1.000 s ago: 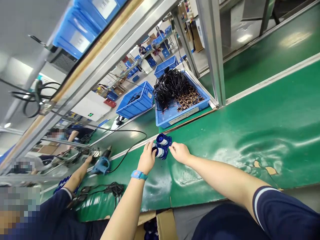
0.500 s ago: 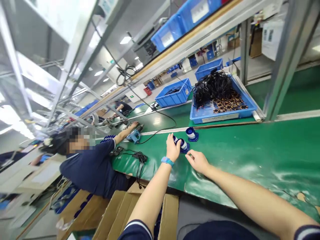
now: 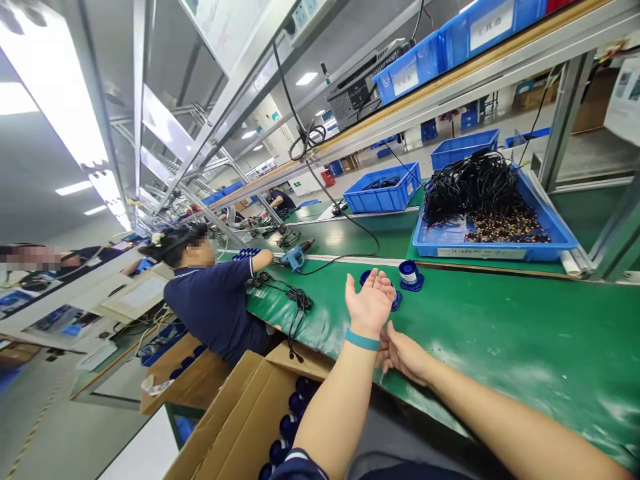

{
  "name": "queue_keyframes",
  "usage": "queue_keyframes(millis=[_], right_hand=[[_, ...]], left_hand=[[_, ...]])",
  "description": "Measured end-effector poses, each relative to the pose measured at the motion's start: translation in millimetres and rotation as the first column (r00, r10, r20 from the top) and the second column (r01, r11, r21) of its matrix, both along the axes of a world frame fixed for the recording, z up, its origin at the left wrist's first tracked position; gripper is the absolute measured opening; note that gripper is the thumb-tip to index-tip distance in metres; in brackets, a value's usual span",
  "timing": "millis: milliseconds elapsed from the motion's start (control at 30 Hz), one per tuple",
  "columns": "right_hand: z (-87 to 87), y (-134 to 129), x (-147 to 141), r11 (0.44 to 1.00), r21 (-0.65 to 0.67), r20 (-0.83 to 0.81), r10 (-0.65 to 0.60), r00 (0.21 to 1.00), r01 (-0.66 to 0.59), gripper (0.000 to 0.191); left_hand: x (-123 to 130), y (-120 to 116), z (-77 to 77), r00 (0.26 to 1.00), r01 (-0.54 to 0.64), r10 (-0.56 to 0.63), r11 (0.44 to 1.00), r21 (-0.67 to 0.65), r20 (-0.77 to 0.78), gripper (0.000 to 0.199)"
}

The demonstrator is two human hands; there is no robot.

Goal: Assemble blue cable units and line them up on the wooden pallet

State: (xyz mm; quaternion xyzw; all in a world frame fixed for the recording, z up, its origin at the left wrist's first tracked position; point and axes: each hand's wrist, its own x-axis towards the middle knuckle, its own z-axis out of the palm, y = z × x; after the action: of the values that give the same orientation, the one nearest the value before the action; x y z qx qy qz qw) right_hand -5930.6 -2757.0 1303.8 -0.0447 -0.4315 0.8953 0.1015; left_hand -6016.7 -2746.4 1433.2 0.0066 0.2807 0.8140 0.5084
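Observation:
My left hand is turned palm up above the green bench, its fingers loosely spread and nothing in it. A light blue wristband circles that wrist. My right hand is beside the wristband with thumb and fingers apart; its fingertips are partly hidden behind my left wrist, and I cannot tell whether they touch it. Just beyond stands a dark blue flanged cylindrical part with a white label. More blue parts are mostly covered by my left hand, one flange showing at its right.
A blue tray of black cables lies at back right, near a smaller blue bin. A co-worker sits at left by a blue heat gun and coiled black cable. An open carton with several blue parts is below.
My left hand has left the blue parts and turned palm up nearer to me. My right hand has moved towards the left wrist, its pinched fingers opening. The view has swung left.

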Motion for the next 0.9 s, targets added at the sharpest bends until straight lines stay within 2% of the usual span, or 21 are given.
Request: queue_keyframes(millis=[67, 100, 133, 167, 200, 233, 267, 300, 333, 367, 400, 433, 467, 500, 567, 633, 667, 733, 833, 900], right_hand=[[-1.3, -6.1, 0.8, 0.981, -0.054, -0.024, 0.185, 0.982, -0.186, 0.069], [-3.3, -8.9, 1.3, 0.971, -0.019, -0.013, 0.239, 0.971, -0.239, 0.065], [-6.2, -10.7, 1.5, 0.967, 0.064, 0.026, 0.246, 0.969, -0.247, 0.061], [-9.8, -10.5, 1.6, 0.960, 0.199, 0.080, 0.185, 0.980, -0.197, 0.057], [-14.0, -8.2, 1.5, 0.919, 0.380, 0.119, 0.064, 0.991, -0.104, 0.052], [-18.2, -3.4, 1.4, 0.818, 0.575, 0.118, -0.089, 0.989, 0.005, 0.047], [-22.1, 3.4, 1.2, 0.667, 0.739, 0.076, -0.229, 0.971, 0.099, 0.041], [-25.5, 11.6, 1.0, 0.512, 0.845, 0.022, -0.327, 0.945, 0.158, 0.036], [-28.2, 20.5, 0.7, 0.396, 0.900, -0.016, -0.385, 0.923, 0.181, 0.031], [-30.2, 29.1, 0.3, 0.333, 0.926, -0.022, -0.419, 0.908, 0.176, 0.028], [-31.4, 36.6, -0.2, 0.316, 0.935, -0.001, -0.447, 0.894, 0.159, 0.028], [-32.0, 42.5, -0.8, 0.321, 0.936, 0.028, -0.477, 0.878, 0.145, 0.028], [-32.3, 46.4, -1.3, 0.331, 0.934, 0.053, -0.501, 0.864, 0.135, 0.027], [-32.3, 48.4, -1.7, 0.332, 0.935, 0.068, -0.515, 0.855, 0.126, 0.027], [-32.6, 48.5, -1.5, 0.311, 0.945, 0.077, -0.515, 0.854, 0.103, 0.026], [-33.7, 47.0, -0.2, 0.285, 0.955, 0.079, -0.507, 0.858, 0.080, 0.025], [-34.5, 46.8, 0.6, 0.279, 0.957, 0.080, -0.506, 0.859, 0.074, 0.024], [-34.9, 47.8, 1.5, 0.283, 0.957, 0.087, -0.511, 0.855, 0.071, 0.023], [-25.3, 45.7, 1.5, 0.289, 0.955, 0.100, -0.516, 0.851, 0.064, 0.024], [-7.0, 34.3, 5.4, 0.303, 0.949, 0.070, -0.479, 0.875, 0.090, 0.026]], left_hand=[[6.3, -14.6, -0.3, 0.993, 0.114, -0.113, 0.991, 0.065, -0.022, 0.068], [8.5, -23.1, -2.4, 0.985, 0.168, -0.165, 0.984, 0.066, -0.049, 0.070], [9.2, -32.9, -5.8, 0.975, 0.209, -0.205, 0.977, 0.047, -0.082, 0.070], [8.2, -44.4, -10.8, 0.964, 0.238, -0.234, 0.971, 0.012, -0.126, 0.067], [5.4, -57.7, -17.7, 0.948, 0.258, -0.260, 0.965, -0.036, -0.183, 0.063], [1.2, -73.2, -26.9, 0.922, 0.276, -0.293, 0.956, -0.099, -0.255, 0.058], [-4.0, -90.7, -38.8, 0.881, 0.290, -0.335, 0.940, -0.179, -0.334, 0.054], [-9.4, -110.2, -53.9, 0.819, 0.309, -0.405, 0.908, -0.283, -0.407, 0.051], [-14.0, -131.3, -72.2, 0.739, 0.322, -0.499, 0.852, -0.413, -0.452, 0.050], [-17.3, -153.5, -93.5, 0.654, 0.309, -0.601, 0.766, -0.563, -0.459, 0.050], [-18.8, -176.1, -117.0, 0.562, 0.281, -0.718, 0.633, -0.721, -0.411, 0.052], [-18.3, -198.2, -141.9, 0.487, 0.234, -0.813, 0.474, -0.849, -0.320, 0.056], [-16.2, -218.9, -167.0, 0.427, 0.123, -0.870, 0.326, -0.937, -0.247, 0.060], [-12.9, -237.0, -190.9, 0.364, -0.055, -0.893, 0.263, -0.963, -0.264, 0.056], [-5.8, -263.3, -230.6, 0.248, -0.291, -0.946, 0.130, -0.948, -0.206, 0.046], [-2.0, -275.0, -254.9, 0.192, -0.383, -0.974, 0.037, -0.923, -0.118, 0.033], [-2.0, -276.9, -260.8, 0.182, -0.382, -0.980, 0.005, -0.924, -0.081, 0.027], [-5.0, -277.8, -261.8, 0.161, -0.335, -0.985, 0.002, -0.942, -0.059, 0.023], [-8.8, -285.5, -246.1, 0.107, -0.238, -0.991, 0.049, -0.970, -0.077, 0.026], [-5.6, -296.2, -231.0, 0.076, -0.160, -0.991, 0.095, -0.982, -0.108, 0.029]])
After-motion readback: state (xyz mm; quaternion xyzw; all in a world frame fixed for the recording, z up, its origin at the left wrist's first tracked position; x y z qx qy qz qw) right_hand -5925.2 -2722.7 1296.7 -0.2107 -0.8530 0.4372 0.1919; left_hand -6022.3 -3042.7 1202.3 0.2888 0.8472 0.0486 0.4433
